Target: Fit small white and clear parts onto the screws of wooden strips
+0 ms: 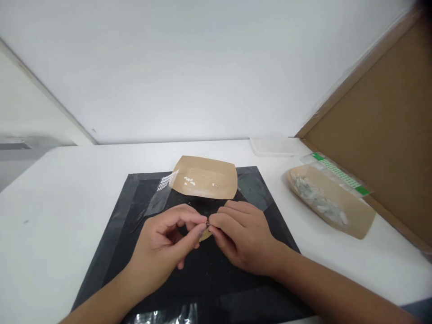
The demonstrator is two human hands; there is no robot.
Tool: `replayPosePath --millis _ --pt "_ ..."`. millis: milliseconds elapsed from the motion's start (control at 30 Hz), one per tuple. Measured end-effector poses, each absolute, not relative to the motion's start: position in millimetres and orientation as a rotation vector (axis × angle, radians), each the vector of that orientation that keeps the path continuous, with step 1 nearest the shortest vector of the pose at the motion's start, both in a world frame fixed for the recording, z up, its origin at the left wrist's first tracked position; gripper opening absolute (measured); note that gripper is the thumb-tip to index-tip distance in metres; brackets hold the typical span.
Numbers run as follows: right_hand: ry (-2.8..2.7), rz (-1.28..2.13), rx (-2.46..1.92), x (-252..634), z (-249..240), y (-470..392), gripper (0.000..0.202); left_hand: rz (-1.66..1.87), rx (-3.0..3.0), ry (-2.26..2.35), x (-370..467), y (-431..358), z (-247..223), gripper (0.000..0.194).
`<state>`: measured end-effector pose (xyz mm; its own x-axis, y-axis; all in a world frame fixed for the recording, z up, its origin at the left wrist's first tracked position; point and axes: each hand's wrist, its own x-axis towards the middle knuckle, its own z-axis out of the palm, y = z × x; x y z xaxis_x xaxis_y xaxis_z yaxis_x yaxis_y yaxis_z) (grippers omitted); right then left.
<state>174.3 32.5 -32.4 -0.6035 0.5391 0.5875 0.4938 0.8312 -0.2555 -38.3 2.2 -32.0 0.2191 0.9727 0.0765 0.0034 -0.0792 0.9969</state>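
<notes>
My left hand [168, 236] and my right hand [241, 234] meet fingertip to fingertip above a black mat [202, 283]. Between the pinched thumbs and forefingers is a tiny dark piece [207, 223], too small to name, and both hands seem closed on it. Just under the fingertips a yellowish thing [205, 235] shows, mostly covered by the hands. Beyond them a brown paper tray [211, 173] lies at the mat's far edge, with several small white pieces [189, 181] in it.
A clear strip with white labels [165, 181] touches the tray's left side. At right, another paper tray [359, 225] holds small clear plastic bags [317, 198], beside a green-and-white label sheet [340, 173]. A translucent lid [272, 146] lies behind. A cardboard panel [381, 117] stands at the right.
</notes>
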Motion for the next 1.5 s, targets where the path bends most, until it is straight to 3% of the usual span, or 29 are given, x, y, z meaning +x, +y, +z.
replayPosePath --millis 300,667,1500 --pt "-2.235 0.307 -0.761 174.9 -31.6 33.2 0.014 1.081 1.279 0.954 -39.2 7.1 -29.1 0.013" --pt "-2.178 0.770 -0.815 172.4 -25.3 26.9 0.022 1.162 1.696 1.065 -40.2 7.4 -24.2 0.012" --pt "-2.468 -0.173 -0.851 172.7 -16.9 20.0 0.026 1.076 1.450 1.147 -37.9 1.2 -31.2 0.009"
